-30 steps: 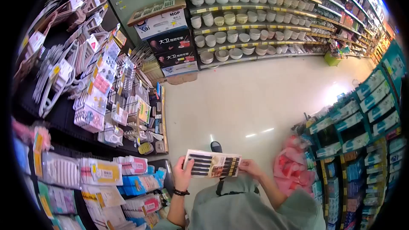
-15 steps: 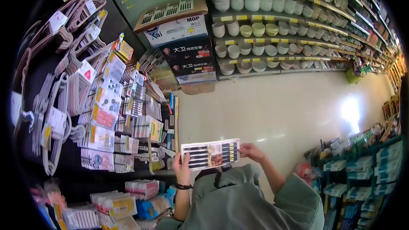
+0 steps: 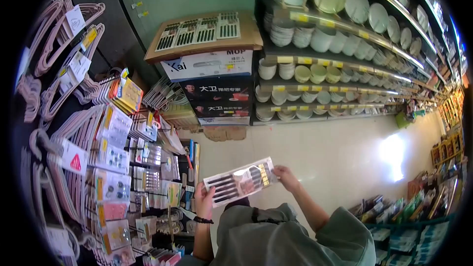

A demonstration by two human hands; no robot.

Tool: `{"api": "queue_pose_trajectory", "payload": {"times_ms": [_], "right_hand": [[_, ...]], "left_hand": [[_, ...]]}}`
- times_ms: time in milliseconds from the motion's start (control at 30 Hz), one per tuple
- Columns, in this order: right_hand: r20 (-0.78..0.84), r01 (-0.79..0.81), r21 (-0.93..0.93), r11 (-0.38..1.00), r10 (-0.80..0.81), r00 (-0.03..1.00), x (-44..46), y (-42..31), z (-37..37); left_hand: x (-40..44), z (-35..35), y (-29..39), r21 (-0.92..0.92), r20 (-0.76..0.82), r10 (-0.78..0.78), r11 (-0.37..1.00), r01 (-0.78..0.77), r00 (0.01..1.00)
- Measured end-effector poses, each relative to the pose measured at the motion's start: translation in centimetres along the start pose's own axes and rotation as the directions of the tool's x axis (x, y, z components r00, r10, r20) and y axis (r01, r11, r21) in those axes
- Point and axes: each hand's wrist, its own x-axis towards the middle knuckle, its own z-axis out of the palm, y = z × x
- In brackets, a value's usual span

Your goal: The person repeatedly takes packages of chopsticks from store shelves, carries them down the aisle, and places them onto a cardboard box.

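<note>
A flat, clear-fronted pack of chopsticks (image 3: 240,181), dark with gold ends, is held in front of my body, its right end tilted upward. My left hand (image 3: 205,200) grips the pack's left end, thumb on the front; a dark beaded bracelet circles that wrist. At the opposite end, my right hand (image 3: 287,177) pinches the edge between thumb and fingers. Glare hides part of the printed card. Similar packs (image 3: 197,33) lie in a cardboard tray (image 3: 252,38) on top of stacked boxes ahead.
Stacked mop boxes (image 3: 215,91) stand ahead. Shelves of bowls (image 3: 325,34) run along the back right. Hangers (image 3: 69,69) and carded small goods (image 3: 116,157) hang close on the left. A green rack (image 3: 404,231) with packaged goods is at lower right, beside the tiled floor (image 3: 320,152).
My view has shifted forward, bringing the boxes and bowl shelves nearer. The pack has turned, its right end now higher. Both hands keep hold of it.
</note>
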Motion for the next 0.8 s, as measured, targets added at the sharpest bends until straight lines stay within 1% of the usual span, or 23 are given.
{"api": "queue_pose_trajectory", "payload": {"times_ms": [33,67,100,133,167,233,267,300,367,433,467,500,567,600,700,733,800], "right_hand": [[-0.075,-0.005,-0.089,0.996,-0.002,0.997,3.8,-1.3,-0.4],[-0.105,0.094,-0.061,0.994,-0.101,0.989,6.4,-4.2,0.3],[-0.061,0.175,0.034,0.984,-0.173,0.983,8.9,-7.3,0.8],[-0.084,0.154,0.095,0.984,-0.146,0.986,11.5,-10.3,1.1],[-0.019,0.251,0.229,0.941,-0.253,0.967,12.0,-14.9,3.0],[0.060,0.326,0.409,0.852,-0.382,0.922,14.8,-20.3,5.1],[0.101,0.354,0.512,0.783,-0.464,0.880,15.9,-22.3,6.3],[0.158,0.335,0.554,0.762,-0.491,0.857,16.6,-23.8,8.1],[0.267,0.288,0.625,0.725,-0.545,0.795,17.8,-27.0,12.3],[0.252,0.269,0.460,0.846,-0.414,0.875,18.5,-28.4,16.5],[0.216,0.187,0.431,0.883,-0.302,0.929,19.1,-28.8,18.2],[0.218,0.228,0.527,0.819,-0.390,0.895,21.3,-28.9,19.2],[0.225,0.284,0.452,0.845,-0.417,0.881,25.7,-30.7,19.4],[0.256,0.322,0.421,0.848,-0.452,0.855,27.0,-32.9,19.9],[0.309,0.336,0.364,0.869,-0.453,0.836,31.3,-38.9,21.3],[0.279,0.346,0.379,0.858,-0.462,0.842,32.5,-40.8,21.9],[0.335,0.365,0.250,0.897,-0.433,0.837,36.8,-43.4,22.1]], "left_hand": [[2.0,1.0,1.4,-0.024,0.040,-0.043,0.999,0.044,0.998],[4.4,1.8,2.4,0.013,0.060,-0.073,0.997,0.073,0.996],[6.7,2.5,3.9,0.033,0.145,-0.087,0.996,0.083,0.986],[8.8,3.6,4.9,0.009,0.177,-0.063,0.998,0.063,0.982],[10.8,4.6,5.9,-0.013,0.207,-0.042,0.999,0.046,0.977],[14.1,5.7,8.0,-0.091,0.204,-0.087,0.990,0.108,0.975],[15.2,7.7,10.7,-0.283,0.239,-0.048,0.952,0.117,0.970],[17.0,8.5,11.4,-0.375,0.232,-0.002,0.922,0.091,0.973],[20.7,9.2,11.6,-0.393,0.207,0.096,0.919,-0.007,0.974],[23.2,11.7,13.1,-0.408,0.110,0.154,0.908,-0.097,0.982],[24.6,12.9,14.1,-0.413,0.063,0.184,0.899,-0.143,0.981],[26.2,13.7,14.8,-0.388,0.035,0.222,0.902,-0.192,0.974],[28.9,15.0,16.1,-0.325,-0.026,0.293,0.902,-0.285,0.956],[30.1,15.8,17.2,-0.290,-0.023,0.307,0.909,-0.300,0.952],[35.4,17.1,18.9,-0.034,-0.063,0.451,0.891,-0.453,0.890],[37.1,17.6,19.9,-0.008,-0.063,0.450,0.892,-0.452,0.891],[40.3,18.7,22.4,0.042,-0.067,0.452,0.892,-0.450,0.890]]}}
